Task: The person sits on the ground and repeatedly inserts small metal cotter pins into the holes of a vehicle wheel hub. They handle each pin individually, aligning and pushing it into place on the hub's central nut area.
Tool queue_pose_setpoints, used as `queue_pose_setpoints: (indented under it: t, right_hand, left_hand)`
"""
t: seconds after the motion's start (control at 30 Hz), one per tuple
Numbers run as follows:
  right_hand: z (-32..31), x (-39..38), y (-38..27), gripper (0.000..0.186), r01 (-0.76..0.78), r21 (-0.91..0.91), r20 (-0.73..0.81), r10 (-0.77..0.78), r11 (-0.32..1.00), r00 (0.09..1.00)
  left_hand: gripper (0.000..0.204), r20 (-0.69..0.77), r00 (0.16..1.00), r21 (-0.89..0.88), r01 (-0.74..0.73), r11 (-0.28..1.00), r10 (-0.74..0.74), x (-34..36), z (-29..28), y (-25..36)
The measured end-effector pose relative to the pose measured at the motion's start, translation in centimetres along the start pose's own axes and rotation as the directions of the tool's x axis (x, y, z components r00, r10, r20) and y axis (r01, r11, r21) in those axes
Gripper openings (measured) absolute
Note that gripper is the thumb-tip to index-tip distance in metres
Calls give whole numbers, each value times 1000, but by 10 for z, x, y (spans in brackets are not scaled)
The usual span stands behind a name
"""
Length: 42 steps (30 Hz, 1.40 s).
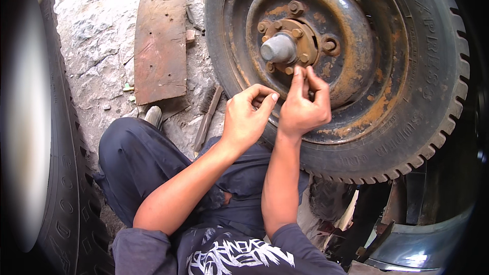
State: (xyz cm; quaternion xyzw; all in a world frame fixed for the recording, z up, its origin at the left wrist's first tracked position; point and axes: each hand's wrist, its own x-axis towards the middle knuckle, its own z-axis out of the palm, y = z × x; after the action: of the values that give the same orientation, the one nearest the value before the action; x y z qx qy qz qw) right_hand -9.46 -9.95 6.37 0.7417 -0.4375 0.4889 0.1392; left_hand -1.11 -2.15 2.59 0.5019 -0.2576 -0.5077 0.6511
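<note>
A large black tyre (423, 91) on a rusty steel wheel rim (356, 35) stands in front of me. At its centre is a brown hub flange (307, 46) ringed with bolts, and a grey rounded cap (278, 49) juts out from it. My right hand (304, 104) is just below the hub, thumb and fingers pinched together near the lowest bolt (289, 70). Whatever it pinches is too small or hidden to make out. To its left, my left hand (249, 114) hovers in front of the tyre's edge, fingers curled and thumb against the index finger; anything inside cannot be seen.
On the rough stone ground (91, 56) at the left lies a rusty curved metal plate (161, 40). A wire brush (208, 117) with a wooden handle rests beside my knee. Another tyre (61, 188) borders the far left. Dark metal parts (407, 244) fill the lower right.
</note>
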Motion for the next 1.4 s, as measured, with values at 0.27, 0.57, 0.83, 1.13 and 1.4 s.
queue_pose_setpoints:
  t: [0.27, 0.57, 0.83, 1.13, 1.4]
  right_hand:
    - [-2, 6, 7, 16, -70, 41, 63, 67, 997, 996]
    - [9, 7, 8, 18, 12, 98, 65, -18, 995, 998]
    - [7, -3, 11, 27, -38, 16, 21, 37, 999, 999]
    - [-3, -10, 7, 26, -188, 96, 105, 178, 977, 978]
    - [-8, 1, 4, 25, -152, 77, 133, 141, 985, 981]
  left_hand:
    - [20, -12, 1000, -40, -22, 999, 21, 0, 0, -5]
    - [20, -70, 997, -70, -31, 997, 26, 11, 1, 2]
    - [20, -84, 996, -139, -29, 990, 18, 8, 5, -1]
    - [20, -148, 988, -146, -56, 988, 34, 11, -7, -10]
    - [21, -151, 988, -174, -61, 983, 35, 12, -9, -3]
